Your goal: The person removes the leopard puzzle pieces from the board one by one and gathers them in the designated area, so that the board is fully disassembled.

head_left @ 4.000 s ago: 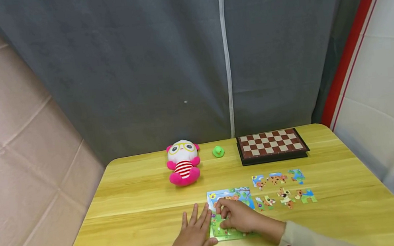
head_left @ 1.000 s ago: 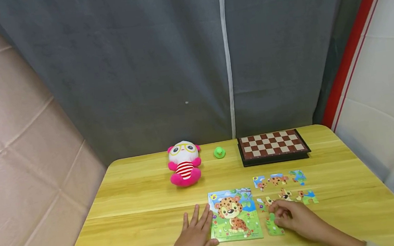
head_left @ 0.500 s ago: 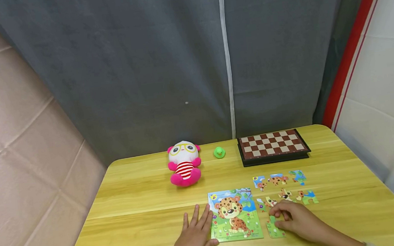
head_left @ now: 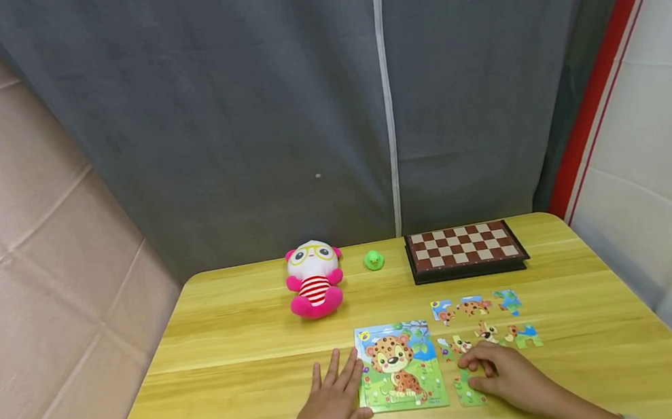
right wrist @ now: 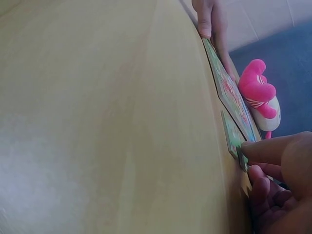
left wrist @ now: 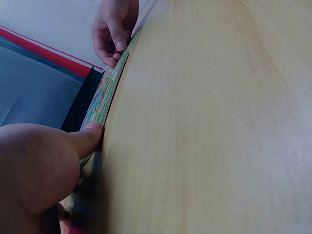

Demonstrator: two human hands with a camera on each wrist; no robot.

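A square puzzle board [head_left: 399, 367] with a cartoon leopard cub lies on the table. My left hand [head_left: 334, 401] rests at its left side, fingers spread and straight, with the thumb at the board's lower left corner. Right of the board, my right hand [head_left: 507, 372] pinches a green puzzle piece with thumb and index finger at the tabletop. Another green puzzle piece [head_left: 470, 397] lies against it, nearest the board's lower right. In the right wrist view, the board [right wrist: 229, 92] lies beyond these green pieces. My right fingers partly cover the pieces.
Several loose puzzle pieces [head_left: 474, 305] lie in two rows right of the board, the lower row partly behind my right hand. Farther back are a pink plush panda [head_left: 314, 280], a small green toy duck [head_left: 374, 260] and a folded chessboard [head_left: 466, 247]. Grey curtain [head_left: 278, 127] hangs behind the table.
Four seconds ago my right hand was over the board's green lower part; now it is right of the board with a green puzzle piece. The left hand has stayed in place.
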